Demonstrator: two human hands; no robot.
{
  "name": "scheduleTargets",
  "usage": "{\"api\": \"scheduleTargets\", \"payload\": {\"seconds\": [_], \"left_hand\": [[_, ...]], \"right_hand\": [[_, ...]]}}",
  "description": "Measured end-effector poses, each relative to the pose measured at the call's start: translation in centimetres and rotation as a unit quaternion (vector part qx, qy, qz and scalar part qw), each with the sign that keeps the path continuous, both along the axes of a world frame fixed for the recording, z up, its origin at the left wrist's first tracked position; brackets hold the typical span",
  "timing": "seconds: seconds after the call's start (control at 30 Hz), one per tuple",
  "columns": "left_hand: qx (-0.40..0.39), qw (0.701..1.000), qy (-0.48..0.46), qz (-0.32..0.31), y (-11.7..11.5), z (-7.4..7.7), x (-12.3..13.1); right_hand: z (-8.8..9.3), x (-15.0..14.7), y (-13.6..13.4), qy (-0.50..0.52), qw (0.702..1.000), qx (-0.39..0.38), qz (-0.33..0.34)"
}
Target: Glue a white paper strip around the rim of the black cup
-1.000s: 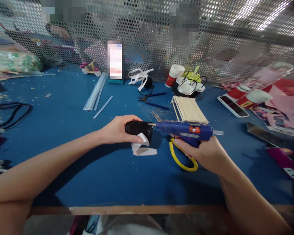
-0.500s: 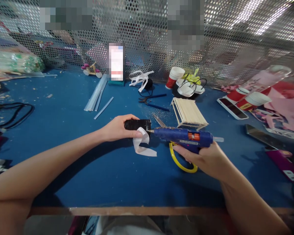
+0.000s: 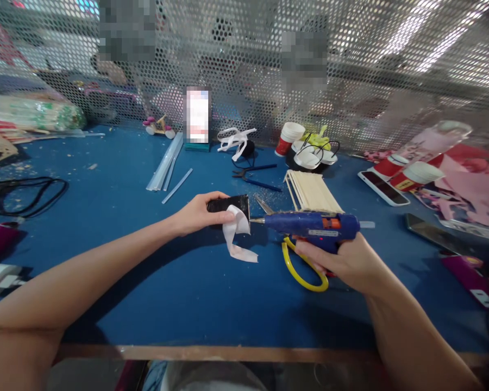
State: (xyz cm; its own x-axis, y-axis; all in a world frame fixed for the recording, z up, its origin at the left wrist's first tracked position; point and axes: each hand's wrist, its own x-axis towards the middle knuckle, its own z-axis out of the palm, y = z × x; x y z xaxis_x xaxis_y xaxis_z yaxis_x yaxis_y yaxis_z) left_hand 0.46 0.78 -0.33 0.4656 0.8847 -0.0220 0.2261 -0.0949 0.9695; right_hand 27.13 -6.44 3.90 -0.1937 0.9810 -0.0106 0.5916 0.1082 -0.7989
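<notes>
My left hand [image 3: 206, 210] grips a black box-like piece [image 3: 238, 203], thumb in front and fingers behind. A white ribbon strip [image 3: 237, 222] hangs curled from under that thumb. In my right hand [image 3: 342, 260] is a blue hot glue gun [image 3: 309, 224], held level with its nozzle pointing left at the black piece's right end; whether they touch I cannot tell. A clear glue stick [image 3: 367, 224] pokes out of the gun's back. Beneath the gun lie yellow-handled scissors [image 3: 295, 274], their blades partly hidden.
Behind the gun stands a small wooden stick frame [image 3: 313, 190], with blue-handled pliers [image 3: 258, 174] to its left. Clear glue sticks [image 3: 165, 163] lie at the back left. Paper cups [image 3: 289, 138], a white phone [image 3: 385, 188] and a mesh screen [image 3: 244, 70] are farther off.
The glue gun's nozzle has drawn slightly right from the black piece, which is now tilted a little. The ribbon's hanging end has shifted slightly. The camera view has moved a bit.
</notes>
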Motion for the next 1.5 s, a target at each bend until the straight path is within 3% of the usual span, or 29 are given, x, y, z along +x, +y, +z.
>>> {"api": "scheduleTargets", "payload": {"seconds": [0.1, 0.17, 0.4, 0.53, 0.63, 0.83, 0.97, 1.03, 1.13, 1.2, 1.27, 1.37, 1.5], "left_hand": [[-0.036, 0.998, -0.045, 0.026, 0.0, -0.2, 0.0], [-0.039, 0.997, -0.059, 0.031, 0.0, -0.3, 0.1], [-0.005, 0.999, -0.037, 0.017, -0.3, 0.0, 0.0], [0.022, 1.0, -0.014, 0.0, -0.4, -0.1, 0.0], [0.033, 0.999, -0.004, -0.004, -0.5, -0.3, 0.2], [0.039, 0.999, 0.001, -0.013, -0.7, -0.1, 0.4], [0.025, 0.999, -0.013, -0.015, -0.8, -0.1, 0.5], [0.016, 1.0, -0.017, -0.017, -1.0, -0.1, 0.5], [-0.004, 1.0, -0.028, -0.008, -1.2, -0.2, 0.8], [-0.008, 0.999, -0.044, 0.006, -1.4, -0.3, 0.9], [-0.002, 0.998, -0.059, 0.016, -1.5, -0.5, 1.1], [0.004, 0.998, -0.058, 0.018, -1.8, -0.7, 1.3], [-0.029, 0.993, -0.117, 0.02, -2.4, -0.8, 1.9]], "right_hand": [[0.3, 0.4, 0.4, 0.037, 0.997, -0.052, 0.034], [0.4, 0.8, 0.8, 0.061, 0.997, -0.037, 0.016], [-0.3, 3.2, 4.4, 0.094, 0.968, 0.11, -0.207], [-0.5, 5.3, 7.4, -0.151, 0.95, 0.132, -0.241], [-0.9, 6.2, 9.3, -0.306, 0.907, 0.121, -0.261], [-2.6, 6.8, 10.8, -0.358, 0.886, 0.101, -0.276], [-2.4, 6.0, 10.1, -0.396, 0.863, 0.131, -0.283], [-1.5, 4.5, 8.9, -0.38, 0.859, 0.209, -0.271], [0.0, 0.8, 6.0, -0.232, 0.922, 0.297, -0.091], [0.7, -2.0, 3.9, -0.137, 0.956, 0.248, 0.074], [0.7, -4.3, 2.3, -0.079, 0.963, 0.212, 0.147], [-0.1, -6.1, 1.2, -0.035, 0.976, 0.177, 0.124], [-1.2, -6.2, 1.3, -0.007, 0.987, 0.143, 0.068]]}}
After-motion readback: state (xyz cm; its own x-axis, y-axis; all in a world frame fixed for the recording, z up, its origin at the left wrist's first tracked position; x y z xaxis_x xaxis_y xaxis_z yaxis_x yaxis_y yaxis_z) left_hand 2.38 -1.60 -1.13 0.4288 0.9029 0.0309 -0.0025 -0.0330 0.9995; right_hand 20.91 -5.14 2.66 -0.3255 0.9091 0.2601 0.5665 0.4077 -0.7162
